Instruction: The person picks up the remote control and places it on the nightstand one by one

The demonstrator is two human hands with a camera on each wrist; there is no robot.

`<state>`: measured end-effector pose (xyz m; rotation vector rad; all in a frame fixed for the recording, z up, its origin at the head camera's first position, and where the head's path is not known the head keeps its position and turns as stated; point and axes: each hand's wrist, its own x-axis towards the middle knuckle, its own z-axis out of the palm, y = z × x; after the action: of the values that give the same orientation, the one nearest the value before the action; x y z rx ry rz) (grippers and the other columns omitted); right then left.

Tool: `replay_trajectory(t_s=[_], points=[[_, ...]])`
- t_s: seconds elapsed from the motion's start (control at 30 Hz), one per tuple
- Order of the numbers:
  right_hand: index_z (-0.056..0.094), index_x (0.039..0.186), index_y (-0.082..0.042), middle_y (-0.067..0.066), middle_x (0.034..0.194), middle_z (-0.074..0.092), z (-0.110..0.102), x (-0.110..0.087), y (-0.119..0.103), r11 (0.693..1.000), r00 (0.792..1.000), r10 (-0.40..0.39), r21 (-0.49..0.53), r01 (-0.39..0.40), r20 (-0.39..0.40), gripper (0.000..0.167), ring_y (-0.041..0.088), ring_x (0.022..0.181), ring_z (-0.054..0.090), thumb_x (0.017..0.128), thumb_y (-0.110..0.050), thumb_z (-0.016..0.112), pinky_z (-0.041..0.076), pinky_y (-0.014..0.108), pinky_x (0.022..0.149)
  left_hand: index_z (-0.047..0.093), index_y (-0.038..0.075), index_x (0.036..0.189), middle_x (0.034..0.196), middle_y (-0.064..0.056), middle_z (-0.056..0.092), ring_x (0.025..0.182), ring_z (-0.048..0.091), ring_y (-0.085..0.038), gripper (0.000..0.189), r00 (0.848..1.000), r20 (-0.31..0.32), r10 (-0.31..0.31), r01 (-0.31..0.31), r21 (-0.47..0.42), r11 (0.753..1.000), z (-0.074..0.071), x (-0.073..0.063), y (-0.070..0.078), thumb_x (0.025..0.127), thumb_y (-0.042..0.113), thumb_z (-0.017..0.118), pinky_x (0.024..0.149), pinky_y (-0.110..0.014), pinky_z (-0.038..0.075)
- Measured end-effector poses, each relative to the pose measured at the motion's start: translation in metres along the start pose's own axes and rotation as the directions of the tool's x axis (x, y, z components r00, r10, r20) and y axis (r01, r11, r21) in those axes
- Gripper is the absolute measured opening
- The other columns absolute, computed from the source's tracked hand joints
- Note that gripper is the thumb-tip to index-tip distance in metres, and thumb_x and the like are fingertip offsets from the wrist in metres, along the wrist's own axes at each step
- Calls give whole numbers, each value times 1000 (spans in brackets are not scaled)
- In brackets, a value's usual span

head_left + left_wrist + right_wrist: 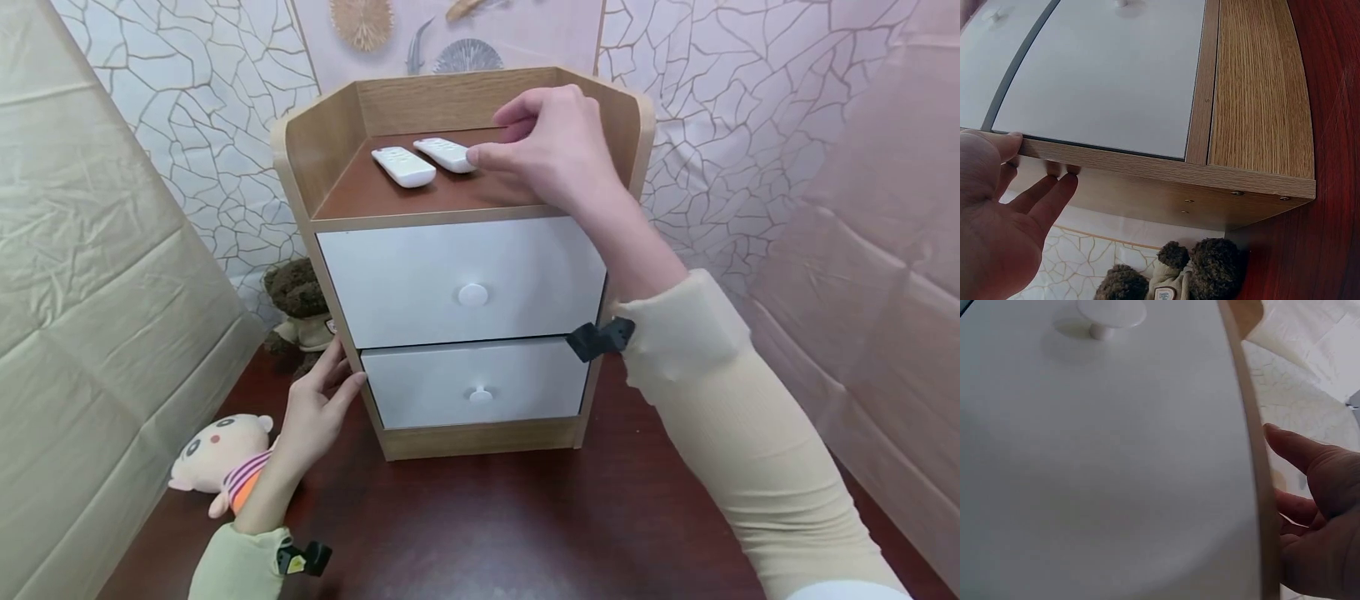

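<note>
A small wooden cabinet (480,437) has a brown top shelf and two white drawers, the upper drawer (405,283) and the lower drawer (420,387), both closed. Two white remote controls lie side by side on the shelf, a left remote (405,168) and a right remote (446,155). My right hand (558,150) is over the shelf, its thumb at the near end of the right remote and its other fingers apart from it. My left hand (318,412) rests on the cabinet's left side, thumb at the front edge and extended fingertips against the side panel (1147,187).
A brown teddy bear (296,292) sits behind the cabinet's left side. A pink plush toy (221,458) lies on the dark red table (480,525), beside my left forearm. Beige cloth walls (97,333) stand at both sides, with a patterned backdrop (210,108) behind.
</note>
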<state>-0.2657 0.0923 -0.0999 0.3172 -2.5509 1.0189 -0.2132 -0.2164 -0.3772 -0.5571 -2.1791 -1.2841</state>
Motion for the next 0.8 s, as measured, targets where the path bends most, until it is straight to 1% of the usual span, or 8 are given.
replay_trajectory(t_s=[0.17,0.3,0.4,0.47,0.57,0.63,0.7,0.8], points=[[70,130,-14,1,112,72,-18,-25,6,988,999,-26,154,31,-38,62,11,101,66,78,-39,91,51,24,87,40,0,156,146,-18,54,117,62,-40,66,1000,4,-4,4,-6,1000,-1,0,1,96,-8,66,84,-11,50],[71,130,-15,1,109,72,-34,-46,13,973,998,-9,229,24,-67,61,14,100,66,77,-37,93,51,24,84,39,1,156,145,-19,55,117,62,-40,66,1000,8,-8,8,-12,1000,-1,1,2,97,-8,65,84,-12,51],[72,127,-14,1,105,72,-45,-61,23,955,994,-24,291,55,-109,56,15,97,66,79,-32,92,51,22,79,39,1,156,146,-19,55,118,62,-41,66,1000,9,-8,9,-20,1000,0,1,2,97,-8,65,84,-12,51],[73,125,-13,0,102,72,-51,-70,32,940,987,-54,325,102,-153,51,16,95,66,79,-26,92,50,21,76,39,0,156,146,-19,54,118,61,-41,66,1000,9,-9,9,-23,1000,0,1,2,96,-9,65,84,-12,51],[75,121,-11,0,96,73,-56,-79,49,920,966,-113,343,189,-230,44,16,90,66,81,-16,90,50,19,75,39,-1,156,147,-20,53,118,61,-41,66,1000,7,-10,10,-23,1000,0,1,2,96,-9,65,84,-12,51],[76,120,-10,0,94,73,-59,-84,62,912,955,-128,346,220,-269,41,16,89,66,82,-11,89,51,17,75,39,-1,156,148,-20,52,119,60,-41,66,1000,7,-13,13,-19,1000,-1,1,3,96,-9,66,85,-12,51],[76,120,-10,0,93,73,-61,-88,75,910,950,-118,352,221,-290,39,16,86,66,83,-8,87,53,17,75,39,-1,156,148,-19,51,120,60,-41,66,1000,8,-18,18,-18,1000,-1,0,4,96,-8,66,85,-11,50],[76,122,-10,0,92,73,-64,-94,98,901,954,-79,388,192,-289,40,15,82,67,84,-6,86,54,16,72,38,-1,156,149,-20,51,120,60,-41,66,1000,8,-23,23,-16,1000,0,0,5,96,-8,66,85,-10,49]])
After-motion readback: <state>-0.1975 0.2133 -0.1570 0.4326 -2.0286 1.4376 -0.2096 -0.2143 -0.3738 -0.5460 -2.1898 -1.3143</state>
